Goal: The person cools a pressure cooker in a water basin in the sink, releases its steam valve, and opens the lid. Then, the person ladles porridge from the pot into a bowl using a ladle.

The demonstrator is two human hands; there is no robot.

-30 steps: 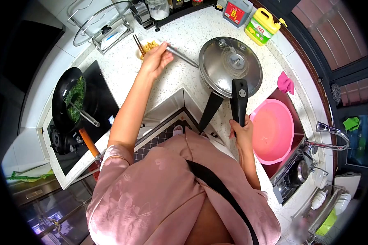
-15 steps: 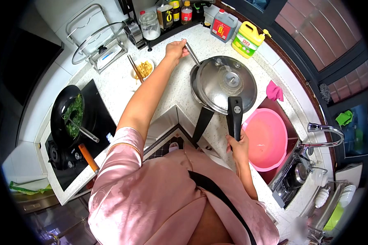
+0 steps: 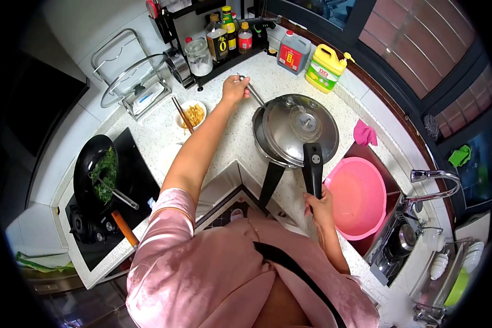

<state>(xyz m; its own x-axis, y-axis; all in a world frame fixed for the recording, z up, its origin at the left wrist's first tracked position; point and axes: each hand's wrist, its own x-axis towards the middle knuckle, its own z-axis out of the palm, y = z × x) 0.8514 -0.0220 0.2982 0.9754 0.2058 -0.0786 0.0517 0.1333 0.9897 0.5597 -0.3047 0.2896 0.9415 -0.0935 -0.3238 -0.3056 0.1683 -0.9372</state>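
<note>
A steel pressure cooker lid (image 3: 298, 128) sits askew over its pot (image 3: 261, 143), leaving a gap on the left side. My right hand (image 3: 321, 206) is wrapped round the end of the lid's black handle (image 3: 312, 169). In my left hand (image 3: 236, 89) is the end of a metal utensil (image 3: 255, 95), whose lower end goes in under the lid's edge and is hidden. The pot's own black handle (image 3: 271, 185) points toward my body. Left of the pot, a white bowl (image 3: 202, 105) holds yellow food, with chopsticks (image 3: 182, 115) across it.
On the left stove stands a wok (image 3: 86, 174) with greens and a utensil. A pink basin (image 3: 357, 198) sits in the sink at right. Behind are a yellow bottle (image 3: 325, 68), a grey jug (image 3: 293, 52), a condiment rack (image 3: 224, 61) and a glass lid on a stand (image 3: 142, 101).
My left hand has moved away from beside the bowl toward the pot's far left side, tilting the utensil's end into the gap under the lid. The view has also shifted.
</note>
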